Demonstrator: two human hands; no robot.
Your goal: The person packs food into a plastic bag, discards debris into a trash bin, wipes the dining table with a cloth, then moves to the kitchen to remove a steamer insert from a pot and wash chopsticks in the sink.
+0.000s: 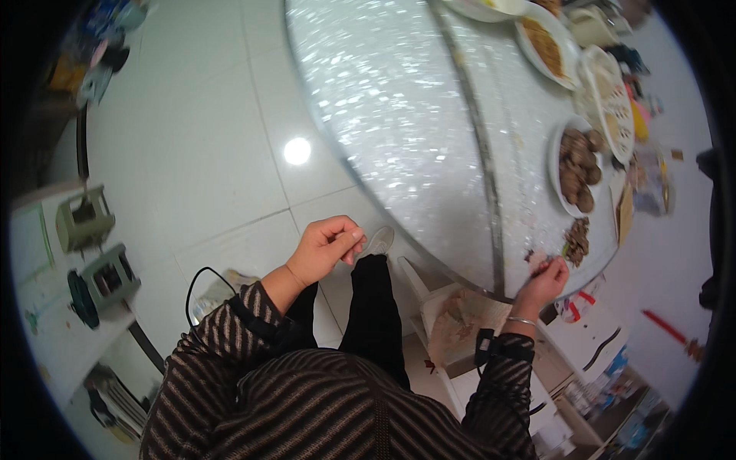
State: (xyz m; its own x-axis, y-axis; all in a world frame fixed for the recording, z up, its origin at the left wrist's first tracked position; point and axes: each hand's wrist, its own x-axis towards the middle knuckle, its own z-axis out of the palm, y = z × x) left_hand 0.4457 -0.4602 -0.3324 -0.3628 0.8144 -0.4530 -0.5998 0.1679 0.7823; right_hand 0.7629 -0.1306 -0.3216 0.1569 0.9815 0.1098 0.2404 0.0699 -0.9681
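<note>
My left hand (330,247) hovers over the floor in front of my body, fingers curled in and thumb against them, with nothing visible in it. At the near right end of a round table (397,126), my right hand (542,284) is low over the edge, fingers bunched. A small pinkish scrap (537,261) is at its fingertips; whether it is gripped or only touched cannot be made out. Just beyond lies a small heap of dark brown scraps (577,241). Past that heap, a white oval bowl (555,172) holds several brown, round, root-like pieces (578,164).
Farther along the table are a dish of brown food (543,46) and a white perforated basket (624,123). Below the table edge, a chair (431,299) and white drawers (592,345) stand close to my legs. Green plastic stools (112,276) are at the left.
</note>
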